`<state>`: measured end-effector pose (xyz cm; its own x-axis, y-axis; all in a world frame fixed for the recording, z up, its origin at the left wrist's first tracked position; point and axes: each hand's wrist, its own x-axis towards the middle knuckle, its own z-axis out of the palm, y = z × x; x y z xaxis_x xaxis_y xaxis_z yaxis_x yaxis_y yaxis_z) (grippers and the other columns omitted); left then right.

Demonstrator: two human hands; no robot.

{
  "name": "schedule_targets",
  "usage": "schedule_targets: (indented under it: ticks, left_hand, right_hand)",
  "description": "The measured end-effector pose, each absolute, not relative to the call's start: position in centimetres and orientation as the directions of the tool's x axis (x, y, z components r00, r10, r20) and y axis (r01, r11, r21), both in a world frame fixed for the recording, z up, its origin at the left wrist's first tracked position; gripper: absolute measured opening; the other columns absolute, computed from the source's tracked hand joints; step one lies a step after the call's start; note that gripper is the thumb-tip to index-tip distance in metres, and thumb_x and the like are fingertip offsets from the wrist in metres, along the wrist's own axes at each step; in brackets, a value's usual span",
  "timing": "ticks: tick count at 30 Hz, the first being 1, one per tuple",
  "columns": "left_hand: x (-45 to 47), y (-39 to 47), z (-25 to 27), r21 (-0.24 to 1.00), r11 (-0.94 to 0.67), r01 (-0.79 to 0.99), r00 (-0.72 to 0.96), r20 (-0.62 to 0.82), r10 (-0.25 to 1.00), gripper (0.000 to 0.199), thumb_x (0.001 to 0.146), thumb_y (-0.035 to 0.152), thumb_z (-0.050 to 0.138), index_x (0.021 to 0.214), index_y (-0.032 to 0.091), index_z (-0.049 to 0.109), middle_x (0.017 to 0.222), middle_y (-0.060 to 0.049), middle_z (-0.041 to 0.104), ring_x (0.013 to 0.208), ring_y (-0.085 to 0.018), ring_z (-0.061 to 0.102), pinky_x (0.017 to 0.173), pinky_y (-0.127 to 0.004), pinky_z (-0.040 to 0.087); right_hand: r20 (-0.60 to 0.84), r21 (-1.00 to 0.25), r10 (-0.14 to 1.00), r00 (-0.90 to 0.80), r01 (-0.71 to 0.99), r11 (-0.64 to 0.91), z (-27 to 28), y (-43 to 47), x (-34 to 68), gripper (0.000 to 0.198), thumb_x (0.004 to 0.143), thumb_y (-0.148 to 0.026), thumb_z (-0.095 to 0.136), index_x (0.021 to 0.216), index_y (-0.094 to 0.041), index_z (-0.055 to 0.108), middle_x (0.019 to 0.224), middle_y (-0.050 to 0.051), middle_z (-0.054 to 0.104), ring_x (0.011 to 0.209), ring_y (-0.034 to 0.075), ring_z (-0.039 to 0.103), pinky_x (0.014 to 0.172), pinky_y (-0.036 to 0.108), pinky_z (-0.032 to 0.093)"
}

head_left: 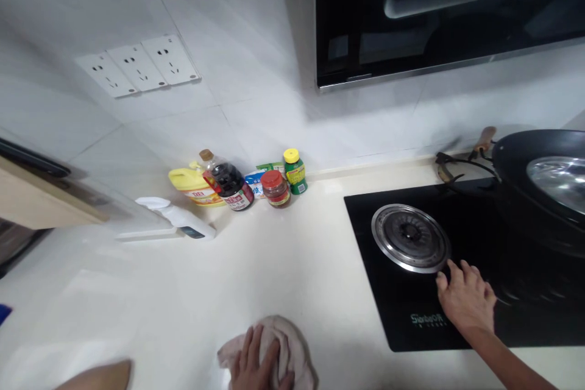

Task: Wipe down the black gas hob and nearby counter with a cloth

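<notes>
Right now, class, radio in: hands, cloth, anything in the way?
Left hand on crumpled cloth. Right hand by burner, contact unclear. Red-lidded jar, brown-capped bottle beyond cloth, apart from both hands.

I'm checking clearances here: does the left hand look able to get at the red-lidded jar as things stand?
Probably yes: the left hand rests on a cloth, and nothing visible stands between it and the red-lidded jar, though it may need to leave the cloth.

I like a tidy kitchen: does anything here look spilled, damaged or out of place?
No spill or damage stands out. The burner near the right hand seems slightly odd: nothing visible around it would hold up a pan. The cloth is bunched, but under the left hand, so that seems ordinary.
</notes>
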<state>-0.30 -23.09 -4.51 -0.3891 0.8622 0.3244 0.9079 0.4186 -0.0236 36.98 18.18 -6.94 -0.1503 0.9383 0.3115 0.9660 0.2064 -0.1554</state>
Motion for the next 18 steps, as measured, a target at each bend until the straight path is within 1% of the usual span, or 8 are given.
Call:
schedule_targets:
  ticks: [2,4,5,6,9,13,15,18]
  left_hand:
    - [-1.7,-18.9,-2.6,0.011,0.471,0.882,-0.455,0.283,0.844,0.045,0.084,0.052,0.067,0.128,0.043,0.069,0.153,-0.009,0.061,0.144,-0.038,0.053,0.099,-0.058,0.055]
    - [-3.5,-13.7,-0.7,0.079,0.567,0.820,-0.569,0.222,0.792,0.045,0.088,0.052,0.063,0.130,0.037,0.069,0.156,-0.011,0.058,0.148,-0.037,0.047,0.112,-0.057,0.048]
    - [-4.6,-11.0,0.1,0.104,0.615,0.781,-0.623,0.183,0.760,0.044,0.089,0.051,0.062,0.129,0.034,0.070,0.156,-0.012,0.057,0.148,-0.037,0.046,0.116,-0.057,0.045]
    - [-5.8,-8.4,0.7,0.114,0.640,0.760,-0.649,0.183,0.738,0.044,0.091,0.051,0.059,0.130,0.031,0.070,0.156,-0.014,0.056,0.147,-0.038,0.046,0.117,-0.058,0.042]
    - [-9.6,-1.4,1.8,0.145,0.677,0.722,-0.692,0.190,0.697,0.047,0.095,0.054,0.051,0.131,0.029,0.068,0.159,-0.016,0.050,0.146,-0.039,0.044,0.116,-0.061,0.040]
    - [-12.6,5.5,2.3,0.193,0.725,0.661,-0.750,0.180,0.636,0.050,0.095,0.058,0.048,0.132,0.029,0.066,0.157,-0.018,0.049,0.142,-0.041,0.043,0.108,-0.066,0.043]
    - [-12.1,7.6,2.2,0.207,0.709,0.674,-0.738,0.171,0.653,0.050,0.095,0.058,0.047,0.132,0.029,0.065,0.157,-0.018,0.048,0.142,-0.042,0.042,0.108,-0.068,0.041]
    - [-8.6,8.6,1.6,0.215,0.595,0.774,-0.629,0.162,0.760,0.048,0.095,0.055,0.049,0.132,0.029,0.066,0.159,-0.017,0.047,0.143,-0.042,0.041,0.111,-0.069,0.038]
  right_hand:
    - [0.295,-0.160,0.944,-0.145,0.967,0.198,-6.8,18.2,36.9,0.056,0.102,-0.041,0.033,0.140,-0.009,0.058,0.152,0.026,0.052,0.150,0.039,0.037,0.118,0.063,0.032]
    - [0.281,-0.162,0.950,-0.138,0.969,0.189,-6.7,18.2,36.8,0.056,0.102,-0.041,0.032,0.140,-0.010,0.058,0.152,0.025,0.052,0.150,0.039,0.038,0.118,0.064,0.032]
    - [0.281,-0.164,0.950,-0.136,0.969,0.187,-6.6,18.2,36.7,0.056,0.102,-0.041,0.031,0.140,-0.010,0.058,0.152,0.025,0.052,0.150,0.039,0.038,0.118,0.064,0.032]
    - [0.284,-0.165,0.949,-0.135,0.968,0.187,-6.5,18.2,36.7,0.056,0.102,-0.041,0.030,0.140,-0.010,0.058,0.152,0.025,0.051,0.150,0.039,0.038,0.118,0.064,0.032]
    - [0.295,-0.172,0.946,-0.138,0.966,0.194,-6.2,18.1,36.5,0.055,0.101,-0.039,0.032,0.140,-0.010,0.057,0.153,0.026,0.050,0.150,0.040,0.036,0.118,0.065,0.031]
    - [0.298,-0.186,0.945,-0.135,0.963,0.197,-6.0,18.1,36.3,0.053,0.100,-0.037,0.035,0.142,-0.012,0.055,0.153,0.025,0.051,0.150,0.040,0.036,0.116,0.066,0.032]
    - [0.296,-0.189,0.946,-0.130,0.963,0.191,-6.0,18.2,36.2,0.052,0.100,-0.036,0.035,0.142,-0.012,0.056,0.153,0.025,0.051,0.150,0.040,0.037,0.116,0.066,0.032]
    - [0.310,-0.179,0.943,-0.124,0.966,0.186,-6.0,18.1,36.1,0.052,0.102,-0.037,0.034,0.140,-0.010,0.057,0.152,0.026,0.052,0.149,0.040,0.038,0.118,0.065,0.031]
